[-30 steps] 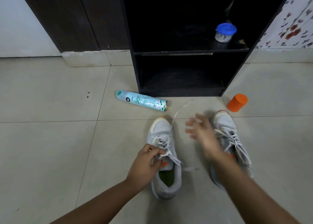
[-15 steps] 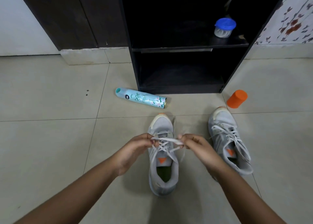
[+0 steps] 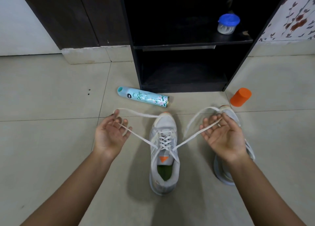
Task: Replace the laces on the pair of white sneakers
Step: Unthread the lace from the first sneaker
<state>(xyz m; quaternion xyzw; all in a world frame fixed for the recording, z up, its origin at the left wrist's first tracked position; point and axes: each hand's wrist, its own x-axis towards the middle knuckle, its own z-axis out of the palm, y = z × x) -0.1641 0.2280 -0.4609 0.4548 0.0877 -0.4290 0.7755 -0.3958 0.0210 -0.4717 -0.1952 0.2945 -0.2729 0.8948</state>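
A white sneaker point(image 3: 164, 150) with an orange tongue tab stands toe-away on the tiled floor in the middle. Its white lace point(image 3: 141, 138) is crossed through the eyelets, and both ends are drawn out sideways. My left hand point(image 3: 111, 133), palm up to the left of the shoe, holds the left end across its curled fingers. My right hand point(image 3: 221, 135), palm up on the right, holds the right end point(image 3: 192, 137) between thumb and fingers. The second white sneaker point(image 3: 230, 159) lies behind my right hand, mostly hidden by it.
A light-blue spray can point(image 3: 144, 97) lies on the floor beyond the shoe. An orange cap point(image 3: 240, 97) stands at the right. A black open shelf unit point(image 3: 185, 44) faces me, with a blue-lidded jar point(image 3: 227, 23) on its shelf. Grey floor tiles point(image 3: 51, 140) stretch to the left.
Both hands have moved apart from over the shoe's eyelets, pulling the two lace ends out to the sides and turning palm up. The view has tilted slightly.
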